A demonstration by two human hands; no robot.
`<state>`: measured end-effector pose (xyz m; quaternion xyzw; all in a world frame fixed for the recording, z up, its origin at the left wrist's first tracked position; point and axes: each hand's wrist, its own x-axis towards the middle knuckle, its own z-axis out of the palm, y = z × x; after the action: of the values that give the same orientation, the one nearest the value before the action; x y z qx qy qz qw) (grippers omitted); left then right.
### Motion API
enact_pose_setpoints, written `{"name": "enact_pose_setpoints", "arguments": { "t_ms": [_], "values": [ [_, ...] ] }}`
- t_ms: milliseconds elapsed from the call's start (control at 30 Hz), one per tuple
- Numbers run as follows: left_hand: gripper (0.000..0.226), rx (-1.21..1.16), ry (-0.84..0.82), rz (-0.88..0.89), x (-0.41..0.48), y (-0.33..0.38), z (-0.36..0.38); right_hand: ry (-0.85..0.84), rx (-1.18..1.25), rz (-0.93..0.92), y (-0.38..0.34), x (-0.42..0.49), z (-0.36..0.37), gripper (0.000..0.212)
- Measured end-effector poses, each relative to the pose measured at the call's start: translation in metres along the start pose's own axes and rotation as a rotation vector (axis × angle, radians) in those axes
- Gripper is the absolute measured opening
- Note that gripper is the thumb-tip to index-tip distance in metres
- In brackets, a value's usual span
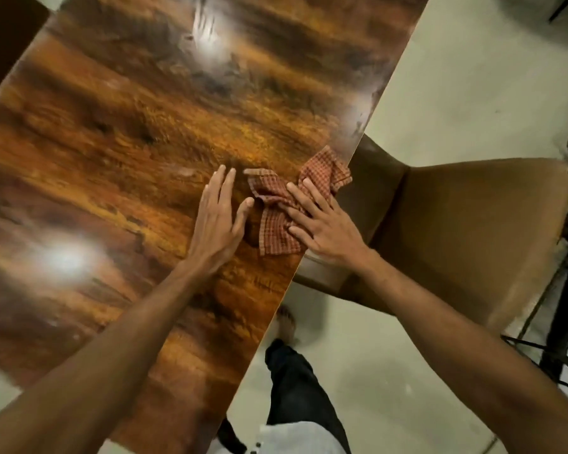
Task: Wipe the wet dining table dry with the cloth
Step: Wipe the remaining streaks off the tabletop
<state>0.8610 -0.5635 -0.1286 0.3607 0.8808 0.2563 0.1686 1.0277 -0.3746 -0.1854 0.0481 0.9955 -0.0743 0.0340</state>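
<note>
- Cloth [284, 204], red-checked, crumpled near tabletop [118, 132] edge, 3 o'clock side, beside chair [466, 231].
- Right hand [322, 224] flat on cloth, fingers spread.
- Left hand [218, 221] at cloth's 9 o'clock, flat, fingers together, thumb out.

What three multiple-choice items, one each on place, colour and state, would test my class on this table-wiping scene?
1. Where does the cloth lie?
A. at the table's right edge
B. on the chair
C. on the floor

2. What colour is the cloth?
A. plain blue
B. red checked
C. white

3. How is the right hand?
A. lifted off the cloth
B. clenched in a fist
C. flat on the cloth

Answers: 1 A, it lies by the edge beside the chair; 2 B, red checks show; 3 C, fingers spread over the fabric, while the left hand rests on bare wood.
</note>
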Motion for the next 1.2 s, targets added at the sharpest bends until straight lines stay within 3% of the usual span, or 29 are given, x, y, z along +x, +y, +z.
{"name": "enact_pose_setpoints", "arguments": {
  "t_ms": [100,200,300,367,533,600,667,767,900,967,1100,1200],
  "values": [
    [0.066,0.015,-0.012,0.005,-0.016,-0.001,0.002,-0.004,-0.004,0.123,0.006,0.013,-0.01,0.059],
    [0.066,0.018,-0.022,0.007,-0.039,-0.006,-0.005,0.038,0.1,0.266,-0.053,-0.003,-0.004,0.061],
    [0.064,0.028,-0.038,0.007,-0.068,-0.018,-0.015,-0.006,0.125,0.056,-0.118,-0.048,0.014,0.059],
    [0.063,0.041,-0.042,0.009,-0.087,-0.03,-0.02,-0.052,0.089,-0.054,-0.119,-0.056,0.016,0.059],
    [0.064,0.048,-0.077,0.019,-0.135,-0.073,-0.04,-0.045,0.085,0.303,-0.131,-0.033,0.001,0.061],
    [0.065,0.05,-0.077,0.015,-0.154,-0.093,-0.051,-0.055,0.115,0.367,-0.19,-0.042,0.007,0.063],
    [0.067,0.043,-0.067,0.008,-0.174,-0.117,-0.065,-0.074,0.133,0.273,-0.262,-0.063,0.022,0.061],
    [0.068,0.016,-0.061,0.005,-0.197,-0.16,-0.087,-0.11,0.141,0.198,-0.314,-0.076,0.034,0.057],
    [0.067,-0.034,-0.027,-0.03,-0.227,-0.224,-0.13,-0.1,0.134,0.604,-0.346,-0.016,0.026,0.061],
    [0.067,-0.069,-0.006,-0.061,-0.239,-0.253,-0.153,-0.054,0.162,0.68,-0.387,0.035,0.024,0.063],
    [0.067,-0.038,0.018,-0.074,-0.254,-0.297,-0.188,-0.047,0.185,0.405,-0.493,0.114,0.033,0.06],
    [0.066,-0.016,0.033,-0.063,-0.258,-0.315,-0.207,-0.058,0.233,0.268,-0.533,0.109,0.043,0.057]
  ]
}}
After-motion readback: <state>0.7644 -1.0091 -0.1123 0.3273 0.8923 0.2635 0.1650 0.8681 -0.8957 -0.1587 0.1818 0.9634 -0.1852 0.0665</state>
